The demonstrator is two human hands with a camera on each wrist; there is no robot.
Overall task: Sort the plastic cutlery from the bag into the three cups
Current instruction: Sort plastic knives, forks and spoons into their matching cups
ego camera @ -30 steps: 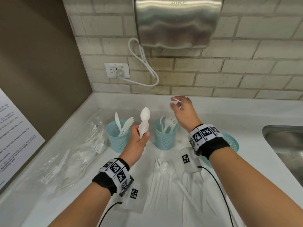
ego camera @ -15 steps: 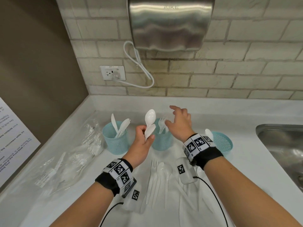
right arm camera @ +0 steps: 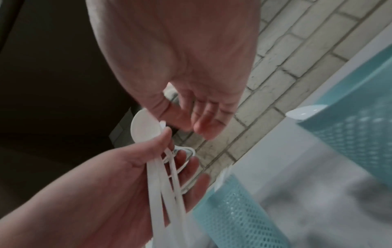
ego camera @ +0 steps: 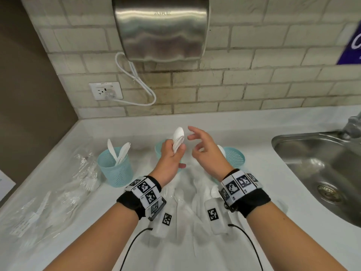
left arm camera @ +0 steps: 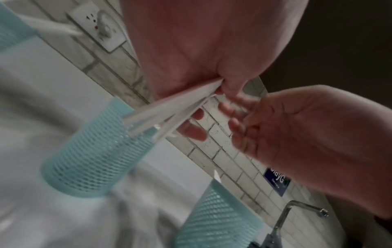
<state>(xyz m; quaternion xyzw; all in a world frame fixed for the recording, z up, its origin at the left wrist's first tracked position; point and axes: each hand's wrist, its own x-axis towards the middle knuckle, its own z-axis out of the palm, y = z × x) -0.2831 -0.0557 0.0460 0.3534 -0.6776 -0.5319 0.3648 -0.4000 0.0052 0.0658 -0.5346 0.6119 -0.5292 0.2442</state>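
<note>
My left hand [ego camera: 176,151] grips a bunch of white plastic spoons [ego camera: 178,138] by their handles [left arm camera: 174,107], bowls up, in front of the middle teal mesh cup [ego camera: 158,146]. My right hand [ego camera: 192,138] is open and holds nothing, its fingers spread just right of the spoon bowls [right arm camera: 146,127]. The left cup [ego camera: 115,169] holds knives. The right cup [ego camera: 234,156] holds one spoon [ego camera: 221,149]. Loose white cutlery [ego camera: 187,200] lies on the counter under my wrists. The clear bag [ego camera: 64,192] with more cutlery lies at the left.
A steel sink [ego camera: 312,163] with a faucet [ego camera: 351,124] is set into the counter at the right. A hand dryer [ego camera: 160,28] hangs on the brick wall above the cups, its cord running to an outlet [ego camera: 105,90]. A brown wall bounds the left side.
My right hand has let go of the piece it held behind the middle cup and drawn back toward the spoons. My left hand has carried the spoons rightward, over the middle cup.
</note>
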